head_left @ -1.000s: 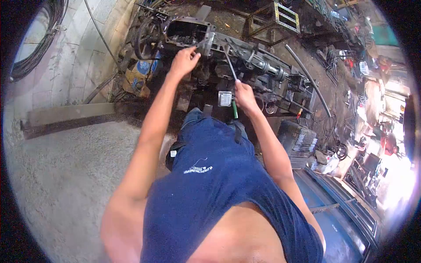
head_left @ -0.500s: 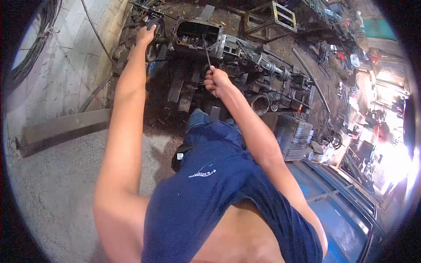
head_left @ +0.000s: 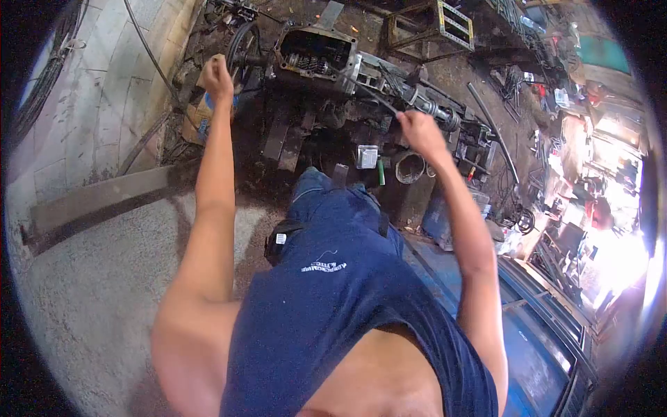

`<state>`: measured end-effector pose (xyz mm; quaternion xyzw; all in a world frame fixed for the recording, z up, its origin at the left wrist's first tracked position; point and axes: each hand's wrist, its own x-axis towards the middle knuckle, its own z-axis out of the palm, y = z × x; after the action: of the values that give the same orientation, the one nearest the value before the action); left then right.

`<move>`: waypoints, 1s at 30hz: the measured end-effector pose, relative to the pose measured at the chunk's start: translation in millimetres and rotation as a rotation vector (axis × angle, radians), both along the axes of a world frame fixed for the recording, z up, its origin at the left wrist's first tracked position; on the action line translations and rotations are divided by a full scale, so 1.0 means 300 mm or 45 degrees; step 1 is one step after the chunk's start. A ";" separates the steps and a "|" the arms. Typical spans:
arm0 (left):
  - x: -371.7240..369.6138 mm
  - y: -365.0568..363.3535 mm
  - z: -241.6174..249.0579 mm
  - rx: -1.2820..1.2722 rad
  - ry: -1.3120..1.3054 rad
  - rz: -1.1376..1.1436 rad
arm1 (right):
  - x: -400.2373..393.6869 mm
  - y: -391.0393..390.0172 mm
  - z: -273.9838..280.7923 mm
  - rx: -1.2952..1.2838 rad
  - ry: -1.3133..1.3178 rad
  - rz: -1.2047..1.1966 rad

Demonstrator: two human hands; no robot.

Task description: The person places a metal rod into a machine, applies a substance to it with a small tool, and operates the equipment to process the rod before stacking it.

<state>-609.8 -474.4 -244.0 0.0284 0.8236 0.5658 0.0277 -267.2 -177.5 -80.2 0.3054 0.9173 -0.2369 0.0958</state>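
Note:
Just left of the dark pulley wheel [head_left: 244, 50], my left hand [head_left: 219, 80] is raised off the rim, fingers loosely bent and holding nothing that I can see. My right hand [head_left: 421, 132] is closed around one end of a thin metal rod [head_left: 375, 99]. The rod slants up and left to the front right corner of an open metal gearbox housing [head_left: 313, 43]. Inside the housing, gears on a shaft [head_left: 306, 64] are visible. A machine shaft assembly [head_left: 431, 105] extends right from the housing, above my right hand.
A metal frame [head_left: 455, 28] stands at the back. Below the machine are a clear small container [head_left: 367, 156], a green cylinder [head_left: 381, 172] and a round metal ring [head_left: 410, 168]. A long pipe [head_left: 493, 132] lies at right. Blue panels [head_left: 535, 354] lie lower right; a wall [head_left: 90, 90] is at left.
My left hand has come off the pulley wheel, moving left and down. My right hand has swung right with the rod, whose tip has left the housing's interior for its right corner.

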 end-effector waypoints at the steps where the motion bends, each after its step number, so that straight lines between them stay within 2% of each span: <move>1: -0.058 0.023 -0.008 -0.092 0.098 -0.037 | -0.020 0.040 0.008 0.095 -0.071 0.045; 2: -0.125 0.062 -0.014 -0.184 0.196 -0.074 | -0.055 0.067 0.029 0.135 -0.142 0.075; 4: -0.207 0.143 0.050 -0.465 0.096 -0.301 | -0.144 0.101 0.087 0.177 -0.211 0.108; 5: -0.279 0.182 -0.017 -0.465 0.094 -0.299 | -0.194 0.104 0.113 0.238 -0.288 0.133; 7: -0.416 0.241 -0.179 -0.649 -0.130 -0.501 | -0.277 0.104 0.143 0.301 -0.366 0.162; 8: -0.415 0.245 -0.168 -0.647 -0.133 -0.499 | -0.310 0.104 0.149 0.287 -0.415 0.192; 10: -0.398 0.267 -0.121 -0.929 -0.172 -0.510 | -0.370 0.105 0.167 0.254 -0.514 0.212; 13: -0.370 0.262 -0.124 -0.898 -0.075 -0.412 | -0.415 0.154 0.160 0.208 -0.540 0.313; 18: -0.386 0.271 -0.153 -0.920 -0.078 -0.438 | -0.460 0.195 0.155 0.229 -0.561 0.360; 20: -0.384 0.271 -0.160 -0.932 -0.051 -0.411 | -0.474 0.211 0.177 0.266 -0.572 0.563; 26: -0.397 0.263 -0.211 -0.946 0.047 -0.357 | -0.481 0.201 0.204 0.274 -0.589 0.576; 28: -0.392 0.260 -0.229 -0.817 0.115 -0.278 | -0.470 0.215 0.182 0.253 -0.589 0.579; 30: -0.364 0.229 -0.234 -0.831 0.139 -0.302 | -0.457 0.217 0.173 0.246 -0.585 0.582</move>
<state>-719.0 -405.9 -314.2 0.1438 0.9522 0.2633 0.0569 -404.3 -112.4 -28.4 0.1448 0.9347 -0.0463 0.3213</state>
